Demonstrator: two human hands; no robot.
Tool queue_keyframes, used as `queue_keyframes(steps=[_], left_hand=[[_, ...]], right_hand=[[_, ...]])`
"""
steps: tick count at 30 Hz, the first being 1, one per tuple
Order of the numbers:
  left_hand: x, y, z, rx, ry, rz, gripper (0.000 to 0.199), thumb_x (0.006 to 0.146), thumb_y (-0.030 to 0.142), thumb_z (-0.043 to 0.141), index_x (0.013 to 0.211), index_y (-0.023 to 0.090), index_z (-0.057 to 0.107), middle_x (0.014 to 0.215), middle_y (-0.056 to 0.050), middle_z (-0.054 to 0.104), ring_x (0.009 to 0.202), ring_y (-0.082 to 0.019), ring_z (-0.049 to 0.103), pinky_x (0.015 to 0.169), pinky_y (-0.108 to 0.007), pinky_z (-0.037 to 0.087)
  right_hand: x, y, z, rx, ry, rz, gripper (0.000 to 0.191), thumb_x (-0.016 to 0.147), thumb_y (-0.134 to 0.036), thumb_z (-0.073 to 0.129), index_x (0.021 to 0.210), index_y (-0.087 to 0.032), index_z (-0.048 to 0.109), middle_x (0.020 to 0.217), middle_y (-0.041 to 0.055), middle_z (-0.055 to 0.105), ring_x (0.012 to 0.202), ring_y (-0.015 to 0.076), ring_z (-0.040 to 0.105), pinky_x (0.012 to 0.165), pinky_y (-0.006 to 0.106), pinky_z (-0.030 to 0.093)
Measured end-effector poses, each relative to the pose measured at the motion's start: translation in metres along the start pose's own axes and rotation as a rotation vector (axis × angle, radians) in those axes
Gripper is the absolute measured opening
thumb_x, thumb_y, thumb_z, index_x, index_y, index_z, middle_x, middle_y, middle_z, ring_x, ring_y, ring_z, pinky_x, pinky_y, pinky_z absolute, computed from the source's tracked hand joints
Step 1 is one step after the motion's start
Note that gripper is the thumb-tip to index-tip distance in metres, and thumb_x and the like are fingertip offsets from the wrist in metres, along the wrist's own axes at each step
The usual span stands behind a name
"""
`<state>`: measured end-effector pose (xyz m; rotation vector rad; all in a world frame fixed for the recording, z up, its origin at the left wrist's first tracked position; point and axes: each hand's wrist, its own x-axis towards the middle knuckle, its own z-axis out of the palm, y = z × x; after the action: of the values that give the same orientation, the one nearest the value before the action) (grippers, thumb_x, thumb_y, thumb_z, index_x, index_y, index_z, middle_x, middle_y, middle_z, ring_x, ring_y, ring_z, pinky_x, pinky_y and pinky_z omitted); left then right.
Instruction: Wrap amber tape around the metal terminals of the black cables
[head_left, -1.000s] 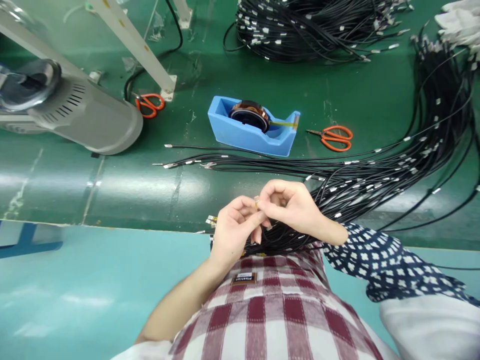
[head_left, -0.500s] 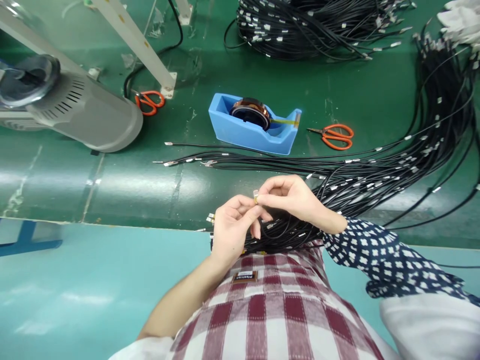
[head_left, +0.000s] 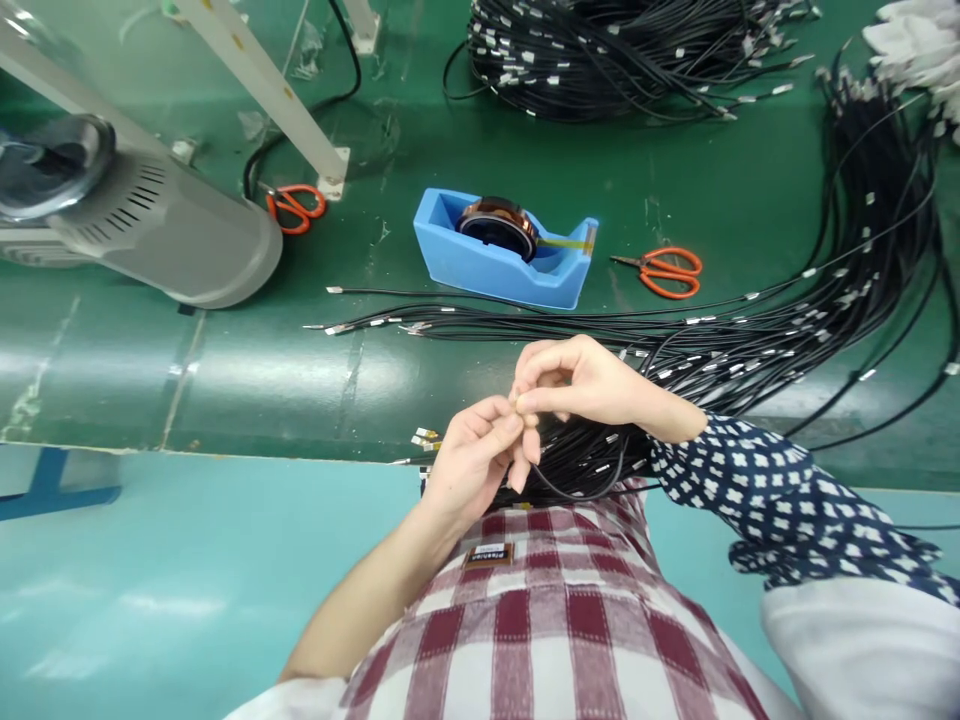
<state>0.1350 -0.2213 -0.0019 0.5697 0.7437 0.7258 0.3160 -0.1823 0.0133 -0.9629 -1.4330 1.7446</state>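
My left hand [head_left: 480, 450] pinches the end of a black cable [head_left: 577, 497], which loops down from its fingers toward my lap. Fingertip to fingertip with it, my right hand [head_left: 581, 385] is closed at that same cable end. The tip itself is hidden between the fingers. Under and behind both hands lies a thick bunch of black cables [head_left: 712, 340] with white tags, running over the table edge to my apron. A few cable ends with yellowish tape [head_left: 427, 437] stick out left of my left wrist.
A blue tape dispenser [head_left: 502, 270] with amber tape stands beyond the hands. Orange-handled scissors [head_left: 671, 272] lie to its right, another orange pair [head_left: 296, 207] at left. A grey machine [head_left: 180, 220] is at far left, a coiled cable bundle [head_left: 600, 55] at the back, white gloves [head_left: 919, 45] at far right.
My right hand has shifted slightly up, its fingers now curled over the cable end. The pale tip seen between the fingers before is now covered. More of the cable's loop shows.
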Motion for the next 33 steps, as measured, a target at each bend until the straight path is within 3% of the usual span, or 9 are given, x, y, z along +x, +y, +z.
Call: queue_keyframes(steps=[4, 7, 12, 14, 17, 24, 26, 30, 33], left_hand=[[0.003, -0.003, -0.006, -0.034, -0.015, -0.023, 0.025, 0.082, 0.036, 0.072, 0.079, 0.013, 0.061, 0.054, 0.000, 0.063, 0.032, -0.006, 0.050, 0.036, -0.016, 0.033], [0.005, -0.005, -0.009, -0.054, -0.023, -0.054, 0.025, 0.082, 0.035, 0.072, 0.079, 0.013, 0.061, 0.054, 0.002, 0.062, 0.032, -0.006, 0.050, 0.037, -0.016, 0.033], [0.004, -0.006, -0.013, -0.091, -0.048, -0.069, 0.022, 0.083, 0.032, 0.071, 0.081, 0.013, 0.061, 0.058, 0.000, 0.065, 0.033, -0.007, 0.052, 0.036, -0.016, 0.034], [0.002, -0.005, -0.012, -0.083, -0.040, -0.053, 0.021, 0.082, 0.030, 0.072, 0.078, 0.014, 0.059, 0.060, -0.001, 0.068, 0.033, -0.008, 0.054, 0.035, -0.016, 0.035], [-0.002, -0.002, -0.008, -0.052, -0.012, -0.028, 0.024, 0.081, 0.027, 0.073, 0.074, 0.015, 0.053, 0.062, -0.002, 0.070, 0.034, -0.008, 0.056, 0.035, -0.015, 0.037], [-0.006, 0.004, -0.009, 0.062, -0.089, -0.058, 0.028, 0.085, 0.039, 0.067, 0.088, 0.012, 0.063, 0.065, -0.006, 0.071, 0.037, -0.012, 0.060, 0.036, -0.018, 0.044], [-0.006, 0.004, -0.012, 0.096, -0.069, -0.070, 0.029, 0.084, 0.039, 0.068, 0.081, 0.011, 0.063, 0.064, -0.006, 0.071, 0.036, -0.012, 0.060, 0.034, -0.018, 0.043], [-0.010, 0.001, -0.014, 0.188, 0.072, 0.008, 0.029, 0.080, 0.038, 0.070, 0.071, 0.013, 0.059, 0.064, -0.006, 0.071, 0.036, -0.012, 0.059, 0.034, -0.020, 0.043], [-0.014, -0.001, -0.016, 0.398, 0.197, 0.085, 0.027, 0.086, 0.038, 0.063, 0.072, 0.015, 0.057, 0.068, -0.005, 0.070, 0.041, -0.012, 0.059, 0.040, -0.022, 0.044]], right_hand=[[-0.001, 0.000, 0.004, 0.003, -0.006, 0.007, 0.018, 0.082, -0.030, 0.069, 0.080, -0.013, 0.065, 0.081, 0.0006, 0.058, 0.054, 0.0057, 0.052, 0.044, 0.017, 0.044], [-0.001, 0.003, 0.004, -0.121, -0.026, -0.026, 0.014, 0.087, -0.026, 0.061, 0.081, -0.014, 0.064, 0.083, 0.0013, 0.058, 0.056, 0.0064, 0.051, 0.047, 0.019, 0.044], [-0.001, 0.004, 0.001, -0.587, 0.229, -0.138, 0.014, 0.089, -0.018, 0.057, 0.084, -0.015, 0.069, 0.088, 0.0047, 0.061, 0.072, 0.0113, 0.054, 0.064, 0.024, 0.043], [-0.001, 0.001, 0.003, -0.482, 0.259, -0.095, 0.018, 0.091, -0.025, 0.056, 0.087, -0.015, 0.070, 0.089, 0.0047, 0.061, 0.064, 0.0094, 0.051, 0.058, 0.024, 0.041], [-0.001, -0.002, 0.011, -0.265, 0.200, -0.038, 0.023, 0.088, -0.035, 0.061, 0.084, -0.014, 0.071, 0.085, 0.0035, 0.062, 0.058, 0.0085, 0.048, 0.051, 0.024, 0.037], [-0.002, 0.002, 0.017, -0.120, 0.058, -0.032, 0.024, 0.087, -0.036, 0.064, 0.079, -0.014, 0.068, 0.078, 0.0013, 0.058, 0.063, 0.0100, 0.057, 0.058, 0.023, 0.045], [-0.002, 0.004, 0.010, -0.295, 0.055, -0.065, 0.024, 0.090, -0.036, 0.060, 0.084, -0.015, 0.070, 0.082, 0.0027, 0.060, 0.067, 0.0111, 0.058, 0.060, 0.023, 0.045], [0.002, 0.011, -0.010, -1.082, 0.281, -0.077, 0.018, 0.094, -0.029, 0.056, 0.101, -0.019, 0.070, 0.102, 0.0059, 0.066, 0.077, 0.0151, 0.060, 0.066, 0.027, 0.041], [0.008, 0.016, -0.017, -1.520, 0.283, -0.026, 0.021, 0.096, -0.027, 0.051, 0.099, -0.017, 0.069, 0.102, 0.0073, 0.066, 0.074, 0.0174, 0.061, 0.062, 0.031, 0.034]])
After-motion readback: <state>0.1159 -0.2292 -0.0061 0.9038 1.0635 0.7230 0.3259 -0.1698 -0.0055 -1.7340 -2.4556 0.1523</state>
